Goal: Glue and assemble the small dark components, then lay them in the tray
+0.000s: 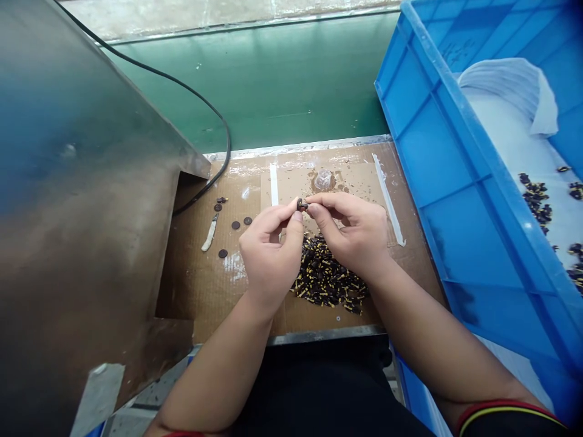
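Note:
My left hand (273, 246) pinches a small dark round disc (299, 205) between thumb and forefinger. From the right, my right hand (353, 227) closes its fingertips on a thin dark piece (305, 207) that meets the disc; whether the two are joined I cannot tell. Below both hands lies a heap of small black and yellow parts (330, 276) on the cardboard. Left of my left hand are several loose dark discs (235, 225) and a small knife (210, 232) with a pale wrapped handle.
A clear plastic cup-like piece (323, 179) stands behind my hands on the cardboard (237, 291). On the right rises a large blue crate (449, 164) with white sheeting and more black and yellow parts inside. A metal cabinet (91, 200) and black cable (182, 82) border the left.

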The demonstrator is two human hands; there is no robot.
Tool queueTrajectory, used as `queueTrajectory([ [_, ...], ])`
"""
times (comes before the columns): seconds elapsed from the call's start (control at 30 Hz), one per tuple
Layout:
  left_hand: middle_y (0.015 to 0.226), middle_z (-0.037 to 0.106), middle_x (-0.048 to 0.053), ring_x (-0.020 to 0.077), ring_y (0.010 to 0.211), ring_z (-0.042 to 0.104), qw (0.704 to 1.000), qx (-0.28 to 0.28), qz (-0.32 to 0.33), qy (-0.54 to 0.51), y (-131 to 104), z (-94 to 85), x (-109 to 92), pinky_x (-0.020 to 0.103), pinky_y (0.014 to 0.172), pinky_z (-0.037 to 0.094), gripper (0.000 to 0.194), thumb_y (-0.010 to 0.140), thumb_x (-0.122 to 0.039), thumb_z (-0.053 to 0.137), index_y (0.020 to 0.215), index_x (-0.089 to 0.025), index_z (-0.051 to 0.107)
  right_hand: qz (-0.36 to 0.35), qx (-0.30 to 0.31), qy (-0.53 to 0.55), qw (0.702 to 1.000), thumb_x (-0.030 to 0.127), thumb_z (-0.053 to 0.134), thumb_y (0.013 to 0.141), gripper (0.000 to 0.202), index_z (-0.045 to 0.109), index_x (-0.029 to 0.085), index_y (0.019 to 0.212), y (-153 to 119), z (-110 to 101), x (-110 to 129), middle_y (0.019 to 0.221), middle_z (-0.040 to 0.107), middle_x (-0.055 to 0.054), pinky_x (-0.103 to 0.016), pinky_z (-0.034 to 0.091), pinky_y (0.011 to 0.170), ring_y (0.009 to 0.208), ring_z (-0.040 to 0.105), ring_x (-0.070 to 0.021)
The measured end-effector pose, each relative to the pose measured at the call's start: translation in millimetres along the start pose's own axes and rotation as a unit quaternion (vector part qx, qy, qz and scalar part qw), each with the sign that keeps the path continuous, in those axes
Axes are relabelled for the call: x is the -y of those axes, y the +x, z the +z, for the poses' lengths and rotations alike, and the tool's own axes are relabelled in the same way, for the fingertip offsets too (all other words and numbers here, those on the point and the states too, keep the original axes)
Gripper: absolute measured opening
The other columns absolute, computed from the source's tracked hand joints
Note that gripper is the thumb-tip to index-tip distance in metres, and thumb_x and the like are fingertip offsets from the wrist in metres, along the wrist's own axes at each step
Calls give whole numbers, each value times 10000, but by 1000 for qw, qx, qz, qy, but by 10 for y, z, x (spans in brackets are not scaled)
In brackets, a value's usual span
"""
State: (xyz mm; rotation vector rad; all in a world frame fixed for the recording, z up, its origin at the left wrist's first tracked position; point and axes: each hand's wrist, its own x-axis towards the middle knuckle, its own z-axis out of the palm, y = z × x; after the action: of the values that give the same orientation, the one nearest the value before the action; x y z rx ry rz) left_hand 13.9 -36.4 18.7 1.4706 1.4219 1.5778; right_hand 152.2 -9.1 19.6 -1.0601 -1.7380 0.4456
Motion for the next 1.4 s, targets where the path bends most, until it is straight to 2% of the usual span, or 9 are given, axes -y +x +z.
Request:
queueTrajectory([
  [0.13, 1076, 743, 71, 196, 1001, 701, 1000, 5, 8, 0, 25, -20, 16, 354, 920, 575, 195, 908, -184, 677, 1076, -203, 775, -25, -8, -5, 1000, 204, 628, 951, 138, 750, 228, 1011, 9, -8, 0, 946, 790, -8, -300, 608, 793, 825, 728, -144],
  [0.27, 1017, 740, 61, 191, 947, 701, 998, -7, 53, 23, 46, -40, 41, 358, 893, 578, 166, 871, -161, 709, 1015, -204, 780, -79, -39, -34, 996, 162, 644, 928, 151, 737, 229, 1025, 12, -6, -2, 939, 793, -13, -312, 622, 800, 837, 737, -156],
  [0.4, 1010, 744, 63, 206, 957, 701, 997, -10, 56, 43, 44, -52, 39, 392, 926, 576, 158, 851, -168, 732, 996, -207, 779, -110, -58, -44, 991, 157, 676, 903, 184, 730, 271, 1036, -17, 23, -27, 964, 797, 1, -337, 642, 824, 863, 753, -175],
  [0.67, 931, 744, 48, 184, 871, 695, 995, -21, 81, 49, 65, -66, 15, 359, 863, 575, 108, 841, -155, 742, 932, -202, 777, -149, -72, -36, 986, 139, 700, 885, 181, 724, 263, 1014, -38, 60, -49, 1004, 796, -22, -344, 661, 860, 916, 763, -182],
  [0.93, 925, 745, 35, 186, 870, 692, 993, -33, 98, 64, 58, -69, -7, 358, 853, 575, 135, 837, -146, 735, 946, -215, 773, -125, -62, -41, 989, 172, 710, 892, 145, 738, 264, 1000, -66, 59, -45, 1034, 796, -19, -367, 669, 884, 949, 766, -191],
  [1.13, 928, 744, 39, 197, 876, 693, 989, -56, 119, 74, 37, -53, 41, 377, 857, 579, 131, 827, -146, 737, 934, -216, 769, -140, -65, -18, 988, 152, 708, 895, 181, 741, 262, 1036, -77, 61, -2, 1056, 793, -32, -359, 671, 899, 968, 768, -194],
  [1.4, 943, 731, 38, 190, 875, 680, 979, -72, 181, 58, 37, -40, 100, 373, 831, 580, 182, 825, -117, 731, 970, -223, 754, -176, -77, -32, 981, 137, 696, 899, 216, 716, 259, 1076, -71, 49, 7, 1054, 789, -36, -354, 668, 899, 989, 762, -190],
])
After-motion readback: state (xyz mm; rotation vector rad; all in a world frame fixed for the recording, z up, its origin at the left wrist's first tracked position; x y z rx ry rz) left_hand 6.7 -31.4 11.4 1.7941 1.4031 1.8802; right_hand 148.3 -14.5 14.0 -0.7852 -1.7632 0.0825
